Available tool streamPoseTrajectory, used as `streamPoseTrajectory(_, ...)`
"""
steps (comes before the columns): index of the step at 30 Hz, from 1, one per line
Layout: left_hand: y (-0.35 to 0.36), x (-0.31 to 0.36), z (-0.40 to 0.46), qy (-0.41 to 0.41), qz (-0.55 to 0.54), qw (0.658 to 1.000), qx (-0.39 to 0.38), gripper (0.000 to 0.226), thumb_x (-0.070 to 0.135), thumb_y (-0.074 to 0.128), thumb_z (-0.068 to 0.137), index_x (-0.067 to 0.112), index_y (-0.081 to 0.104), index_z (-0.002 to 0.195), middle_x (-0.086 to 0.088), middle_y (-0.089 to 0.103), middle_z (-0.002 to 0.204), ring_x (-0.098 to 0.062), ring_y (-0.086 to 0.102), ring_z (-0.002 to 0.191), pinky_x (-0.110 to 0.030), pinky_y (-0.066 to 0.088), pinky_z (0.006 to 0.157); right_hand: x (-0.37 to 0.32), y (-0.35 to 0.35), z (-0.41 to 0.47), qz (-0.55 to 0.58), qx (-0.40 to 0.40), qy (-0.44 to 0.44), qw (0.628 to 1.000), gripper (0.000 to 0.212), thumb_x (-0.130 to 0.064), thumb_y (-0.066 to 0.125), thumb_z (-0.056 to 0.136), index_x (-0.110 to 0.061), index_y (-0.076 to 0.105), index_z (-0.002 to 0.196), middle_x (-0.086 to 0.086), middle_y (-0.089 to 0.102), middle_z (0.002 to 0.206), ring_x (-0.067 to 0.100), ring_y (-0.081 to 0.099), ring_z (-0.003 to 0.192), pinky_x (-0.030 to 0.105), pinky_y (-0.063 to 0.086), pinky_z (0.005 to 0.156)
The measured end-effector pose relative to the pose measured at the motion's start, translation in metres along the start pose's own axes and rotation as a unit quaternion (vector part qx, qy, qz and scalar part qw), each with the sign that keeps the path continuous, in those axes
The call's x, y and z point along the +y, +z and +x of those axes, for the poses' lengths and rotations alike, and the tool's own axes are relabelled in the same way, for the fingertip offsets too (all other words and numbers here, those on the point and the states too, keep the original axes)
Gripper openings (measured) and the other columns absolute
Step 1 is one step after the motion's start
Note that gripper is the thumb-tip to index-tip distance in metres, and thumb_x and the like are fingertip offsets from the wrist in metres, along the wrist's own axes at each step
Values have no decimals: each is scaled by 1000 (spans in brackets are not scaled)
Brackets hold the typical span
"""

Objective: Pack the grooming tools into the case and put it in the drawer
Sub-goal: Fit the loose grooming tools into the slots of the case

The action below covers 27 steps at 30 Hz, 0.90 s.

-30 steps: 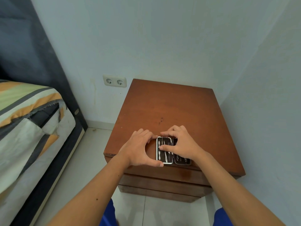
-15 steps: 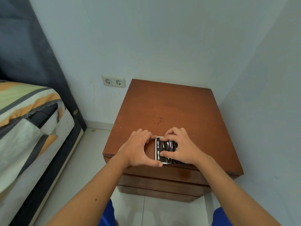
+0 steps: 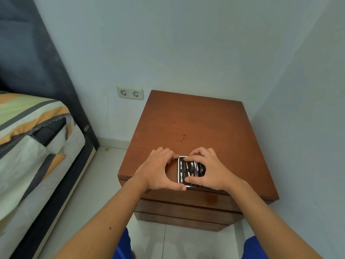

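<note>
A small grooming case (image 3: 186, 170) lies open near the front edge of a brown wooden nightstand (image 3: 196, 124). Its black inside holds several metal tools under straps, and its rim is white. My left hand (image 3: 158, 171) curves around the case's left side, index finger at the far corner and thumb at the near corner. My right hand (image 3: 209, 171) lies over the right half, finger and thumb pinching the case's far and near edges. The right half is mostly hidden. Closed drawer fronts (image 3: 186, 208) show below the top.
A bed (image 3: 28, 146) with a striped cover and dark headboard stands at the left. A double wall socket (image 3: 130, 93) sits beside the nightstand. Walls close in behind and on the right. White floor tiles (image 3: 104, 184) lie between bed and nightstand.
My right hand has shifted slightly on the case, showing a little more of the tools. The left hand keeps its place at the case's left edge.
</note>
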<state>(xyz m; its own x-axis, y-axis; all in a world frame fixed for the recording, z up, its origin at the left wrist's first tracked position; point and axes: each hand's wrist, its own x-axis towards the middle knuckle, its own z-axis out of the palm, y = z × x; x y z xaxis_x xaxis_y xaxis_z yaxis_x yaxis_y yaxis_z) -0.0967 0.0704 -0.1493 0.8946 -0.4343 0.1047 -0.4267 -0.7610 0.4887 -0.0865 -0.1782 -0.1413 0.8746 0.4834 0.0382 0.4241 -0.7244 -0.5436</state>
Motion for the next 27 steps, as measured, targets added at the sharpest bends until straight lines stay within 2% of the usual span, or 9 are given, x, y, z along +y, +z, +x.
streamPoseTrajectory(5,-1,-2,-1,-2,4,1000,1,90,94,73,53,34,57,118,20,46,95,-8,42,92,-29,40,87,1,4,-4,7,22,6,1000,75,-69,81,72,-34,65,137,-23,47,131,6,36,124,26,35,111)
streamPoseTrajectory(11,1,-3,-3,-1,2,1000,7,88,93,75,52,34,58,115,20,45,93,-10,42,90,-31,41,87,-2,8,-6,10,31,5,999,74,-67,83,72,-32,66,135,-21,49,131,7,37,122,25,34,109)
streamPoseTrajectory(16,2,-5,-5,2,2,1000,8,89,93,75,52,33,59,116,18,47,93,-10,43,90,-32,41,87,-4,7,-7,13,28,13,999,79,-67,81,74,-36,58,142,-21,50,130,8,38,122,25,36,108)
streamPoseTrajectory(22,1,-7,-6,1,-3,1000,6,93,92,77,52,32,58,120,19,48,96,-8,43,91,-31,42,89,13,-2,-27,10,131,70,989,45,-47,77,88,-35,67,130,-19,55,120,8,39,118,17,34,97)
streamPoseTrajectory(27,1,-10,-6,5,-1,1000,13,92,93,75,52,32,58,119,19,47,94,-9,43,90,-33,42,88,41,-8,-40,12,146,141,979,36,-38,73,94,-30,71,128,-15,58,113,14,48,108,33,46,100)
